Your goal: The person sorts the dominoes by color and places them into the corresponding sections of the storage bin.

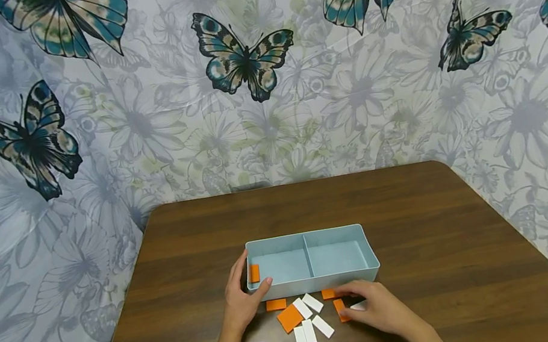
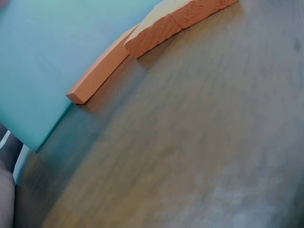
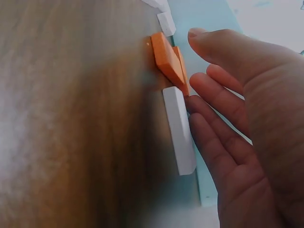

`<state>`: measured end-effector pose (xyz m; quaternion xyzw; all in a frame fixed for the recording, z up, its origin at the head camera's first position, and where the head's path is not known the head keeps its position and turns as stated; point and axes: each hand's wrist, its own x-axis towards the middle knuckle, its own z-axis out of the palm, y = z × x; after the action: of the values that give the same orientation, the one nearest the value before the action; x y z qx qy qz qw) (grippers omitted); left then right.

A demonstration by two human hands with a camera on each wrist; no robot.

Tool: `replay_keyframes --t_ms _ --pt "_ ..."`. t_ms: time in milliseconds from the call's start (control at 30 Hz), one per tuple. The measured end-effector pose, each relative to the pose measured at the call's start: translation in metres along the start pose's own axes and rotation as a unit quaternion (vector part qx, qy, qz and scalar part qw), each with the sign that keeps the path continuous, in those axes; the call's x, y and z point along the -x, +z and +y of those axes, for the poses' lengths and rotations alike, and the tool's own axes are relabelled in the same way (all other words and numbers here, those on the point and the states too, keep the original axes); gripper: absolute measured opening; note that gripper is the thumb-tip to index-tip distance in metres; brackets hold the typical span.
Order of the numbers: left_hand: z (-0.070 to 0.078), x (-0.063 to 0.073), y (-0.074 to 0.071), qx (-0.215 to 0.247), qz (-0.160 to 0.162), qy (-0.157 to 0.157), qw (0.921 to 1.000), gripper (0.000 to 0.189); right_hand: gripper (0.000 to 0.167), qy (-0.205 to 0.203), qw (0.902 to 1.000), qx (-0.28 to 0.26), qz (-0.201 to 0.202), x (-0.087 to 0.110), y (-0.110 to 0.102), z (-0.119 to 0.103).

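Note:
A light blue box [image 1: 313, 284] with two compartments rests on the table. My left hand [image 1: 244, 301] holds its left end, fingers along the outer side and thumb at the front rim. One orange block [image 1: 255, 273] stands in the left compartment against the end wall. Just past the front right of the box, my right hand [image 1: 372, 306] is spread over an orange block [image 1: 341, 310] and a white block [image 3: 179, 130]. In the right wrist view its thumb and fingers are apart with nothing between them. Another orange block [image 1: 328, 294] lies by the box's front wall.
In front of the box lie several white blocks [image 1: 309, 332], a larger orange block [image 1: 290, 318] and an orange block [image 1: 276, 304] along the wall. The brown wooden table [image 1: 197, 233] reaches back to a butterfly-patterned cloth [image 1: 155, 155].

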<state>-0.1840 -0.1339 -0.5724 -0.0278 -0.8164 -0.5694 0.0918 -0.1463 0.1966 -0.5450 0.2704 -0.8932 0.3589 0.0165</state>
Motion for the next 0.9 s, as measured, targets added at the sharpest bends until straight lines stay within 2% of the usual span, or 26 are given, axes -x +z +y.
replay_keyframes --t_ms 333,600,900 --pt "0.001 0.001 -0.001 0.000 -0.002 -0.001 1.0000 0.088 0.036 -0.019 0.9996 0.015 0.015 0.006 0.001 0.003" --pt "0.001 0.000 -0.002 -0.002 -0.001 0.006 1.0000 0.088 0.038 -0.007 0.9998 0.020 0.002 0.009 -0.001 0.003" --pt "0.000 0.000 0.000 0.000 0.000 0.008 1.0000 0.088 0.041 0.000 0.9995 0.029 0.010 0.011 0.001 0.003"
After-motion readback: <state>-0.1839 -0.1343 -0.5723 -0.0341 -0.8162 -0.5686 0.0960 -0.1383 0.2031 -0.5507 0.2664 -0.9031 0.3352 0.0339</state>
